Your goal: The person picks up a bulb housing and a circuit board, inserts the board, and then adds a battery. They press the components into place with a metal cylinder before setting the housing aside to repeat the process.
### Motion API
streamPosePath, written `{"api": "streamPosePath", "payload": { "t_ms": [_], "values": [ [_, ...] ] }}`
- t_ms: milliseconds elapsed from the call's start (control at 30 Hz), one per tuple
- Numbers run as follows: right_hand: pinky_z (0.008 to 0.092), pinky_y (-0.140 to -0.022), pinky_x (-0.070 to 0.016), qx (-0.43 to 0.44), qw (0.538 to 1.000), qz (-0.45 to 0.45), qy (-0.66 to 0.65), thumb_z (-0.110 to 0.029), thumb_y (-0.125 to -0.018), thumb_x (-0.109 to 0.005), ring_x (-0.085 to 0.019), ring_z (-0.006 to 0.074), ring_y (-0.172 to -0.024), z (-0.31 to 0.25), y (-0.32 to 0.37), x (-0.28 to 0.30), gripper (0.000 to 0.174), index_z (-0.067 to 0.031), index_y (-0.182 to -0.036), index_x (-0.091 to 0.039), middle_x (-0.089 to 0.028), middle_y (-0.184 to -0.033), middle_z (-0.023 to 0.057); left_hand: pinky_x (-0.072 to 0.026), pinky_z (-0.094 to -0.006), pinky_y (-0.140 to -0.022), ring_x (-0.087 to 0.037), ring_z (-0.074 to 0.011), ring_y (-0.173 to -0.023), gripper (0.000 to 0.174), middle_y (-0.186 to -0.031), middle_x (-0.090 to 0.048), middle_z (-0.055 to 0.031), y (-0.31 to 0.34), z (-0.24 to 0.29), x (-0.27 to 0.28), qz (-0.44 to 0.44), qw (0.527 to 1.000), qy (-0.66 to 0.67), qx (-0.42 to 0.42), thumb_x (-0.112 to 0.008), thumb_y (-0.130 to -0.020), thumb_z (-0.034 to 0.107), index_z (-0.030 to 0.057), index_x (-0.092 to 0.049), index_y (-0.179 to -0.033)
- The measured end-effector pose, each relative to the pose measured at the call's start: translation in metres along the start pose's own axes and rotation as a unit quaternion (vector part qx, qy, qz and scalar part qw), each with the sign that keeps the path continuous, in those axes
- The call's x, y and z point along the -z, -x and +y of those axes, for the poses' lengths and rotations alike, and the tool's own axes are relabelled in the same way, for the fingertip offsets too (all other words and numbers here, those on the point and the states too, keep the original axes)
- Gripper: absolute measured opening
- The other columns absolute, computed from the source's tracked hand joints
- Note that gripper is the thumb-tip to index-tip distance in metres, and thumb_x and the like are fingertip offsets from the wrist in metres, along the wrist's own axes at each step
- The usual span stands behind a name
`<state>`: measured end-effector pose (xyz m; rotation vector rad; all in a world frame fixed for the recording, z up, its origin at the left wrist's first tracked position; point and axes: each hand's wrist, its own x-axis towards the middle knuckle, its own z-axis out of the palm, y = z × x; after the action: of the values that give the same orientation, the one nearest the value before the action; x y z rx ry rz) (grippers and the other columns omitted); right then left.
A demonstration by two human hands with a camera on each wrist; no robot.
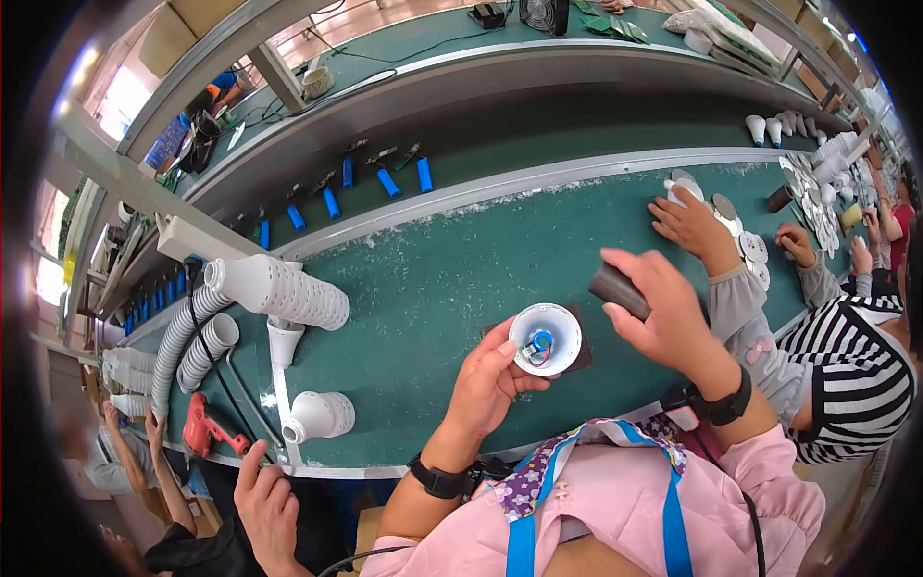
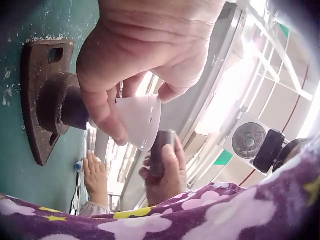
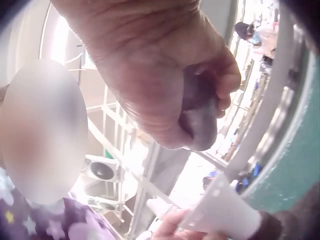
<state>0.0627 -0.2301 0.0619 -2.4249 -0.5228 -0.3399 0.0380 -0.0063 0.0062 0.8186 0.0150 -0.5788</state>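
Cone (image 2: pixel 141 120) pinched in left hand (image 1: pixel 486 385), wide mouth facing up, long axis nearly upright, narrow end over dark base (image 2: pixel 52 102); toward two o'clock, dark cylinder (image 1: pixel 620 290) clamped in right hand (image 1: pixel 665 313), axis ten-to-four; farther, toward nine, white housings (image 1: pixel 286 293).

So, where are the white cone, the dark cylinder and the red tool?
White cone (image 2: pixel 139 121), left wrist view: its outer wall.
Dark cylinder (image 1: pixel 617 290), head view: its bare side.
Red tool (image 1: pixel 198 424), head view: its red body.
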Motion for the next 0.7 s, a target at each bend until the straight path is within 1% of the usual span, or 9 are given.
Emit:
{"api": "streamPosePath", "payload": {
  "t_ms": [167, 233, 300, 367, 500, 567, 600, 633, 700],
  "values": [
    [0.0368, -0.069, -0.0445, -0.052, 0.99, -0.086, 0.094, -0.015, -0.066, -0.067, -0.052, 0.0286, -0.084, 0.041, 0.044, -0.033, 0.047, -0.0098, -0.11, -0.052, -0.053, -0.089, 0.0108, -0.0526, -0.0264, -0.064, -0.063, -0.0194, -0.079, 0.05, -0.098, -0.059, -0.0134, 0.001, -0.001, -0.002, 0.069, 0.992, -0.104, -0.002, -0.044, -0.087, 0.03, -0.0028, -0.038, -0.124],
    [0.0399, -0.081, -0.0406, 0.032, 0.989, -0.082, 0.12, -0.016, -0.067, -0.066, -0.048, 0.0313, -0.093, 0.043, 0.043, -0.032, 0.05, -0.0066, -0.114, -0.049, -0.054, -0.096, 0.0115, -0.0504, -0.0247, -0.063, -0.061, -0.0159, -0.078, 0.046, -0.095, -0.059, -0.01, 0.003, -0.002, 0.002, 0.072, 0.992, -0.106, -0.004, -0.045, -0.088, 0.027, -0.0007, -0.039, -0.124],
    [0.043, -0.088, -0.0364, 0.003, 0.998, -0.06, 0.008, -0.02, -0.068, -0.067, -0.046, 0.0344, -0.1, 0.018, 0.016, -0.025, 0.054, -0.0051, -0.116, -0.048, -0.054, -0.099, 0.0125, -0.0482, -0.0229, -0.063, -0.059, -0.0124, -0.077, 0.042, -0.092, -0.059, -0.0066, 0.005, -0.002, 0.002, 0.07, 0.991, -0.114, -0.001, -0.045, -0.089, 0.024, 0.0014, -0.041, -0.124],
    [0.0421, -0.084, -0.0393, 0.114, 0.978, -0.03, -0.175, -0.023, -0.066, -0.071, -0.049, 0.0332, -0.094, -0.009, -0.007, -0.023, 0.06, -0.0041, -0.117, -0.046, -0.053, -0.098, 0.0154, -0.0459, -0.0214, -0.061, -0.058, -0.01, -0.075, 0.04, -0.092, -0.059, -0.0049, 0.003, -0.003, -0.001, 0.084, 0.986, -0.143, -0.015, -0.045, -0.09, 0.026, 0.0025, -0.044, -0.122],
    [0.0397, -0.083, -0.0415, 0.125, 0.969, -0.131, -0.167, -0.024, -0.066, -0.072, -0.051, 0.0328, -0.094, -0.005, -0.015, -0.048, 0.064, -0.0038, -0.12, -0.044, -0.053, -0.101, 0.0171, -0.0452, -0.021, -0.06, -0.058, -0.0105, -0.075, 0.037, -0.099, -0.057, -0.0066, 0.008, 0.001, -0.003, 0.12, 0.982, -0.131, -0.057, -0.043, -0.092, 0.025, 0.0023, -0.045, -0.12],
    [0.0361, -0.079, -0.0454, 0.056, 0.98, -0.003, -0.191, -0.02, -0.068, -0.07, -0.055, 0.028, -0.093, 0.007, -0.011, -0.043, 0.063, -0.0035, -0.122, -0.042, -0.054, -0.101, 0.0151, -0.0452, -0.0207, -0.06, -0.058, -0.0112, -0.075, 0.034, -0.108, -0.054, -0.0085, 0.017, 0.002, 0.002, 0.18, 0.974, -0.111, -0.086, -0.041, -0.093, 0.024, 0.0019, -0.047, -0.118],
    [0.0308, -0.071, -0.0489, -0.042, 0.947, 0.038, -0.315, -0.016, -0.074, -0.065, -0.057, 0.0203, -0.088, 0.011, -0.009, -0.04, 0.057, -0.0026, -0.124, -0.041, -0.054, -0.103, 0.0113, -0.0451, -0.0228, -0.056, -0.058, -0.0152, -0.072, 0.036, -0.109, -0.054, -0.0111, 0.018, 0.001, 0.005, 0.205, 0.968, -0.114, -0.091, -0.042, -0.092, 0.025, -0.0015, -0.047, -0.116],
    [0.0271, -0.066, -0.0498, -0.213, 0.849, 0.002, -0.484, -0.014, -0.078, -0.061, -0.055, 0.0136, -0.086, 0.016, -0.012, -0.033, 0.051, -0.002, -0.124, -0.041, -0.054, -0.103, 0.008, -0.0451, -0.0228, -0.056, -0.058, -0.0152, -0.072, 0.036, -0.109, -0.054, -0.0111, 0.018, 0.0, 0.008, 0.2, 0.969, -0.114, -0.089, -0.042, -0.092, 0.025, -0.0015, -0.047, -0.116],
    [0.023, -0.062, -0.049, -0.306, 0.763, 0.003, -0.569, -0.015, -0.081, -0.057, -0.055, 0.0112, -0.084, 0.04, -0.015, -0.029, 0.048, -0.0032, -0.124, -0.041, -0.054, -0.104, 0.0076, -0.045, -0.0229, -0.056, -0.058, -0.0152, -0.071, 0.033, -0.109, -0.054, -0.0106, 0.02, -0.003, 0.013, 0.221, 0.967, -0.098, -0.079, -0.044, -0.092, 0.024, -0.0004, -0.049, -0.113]
  ]
}}
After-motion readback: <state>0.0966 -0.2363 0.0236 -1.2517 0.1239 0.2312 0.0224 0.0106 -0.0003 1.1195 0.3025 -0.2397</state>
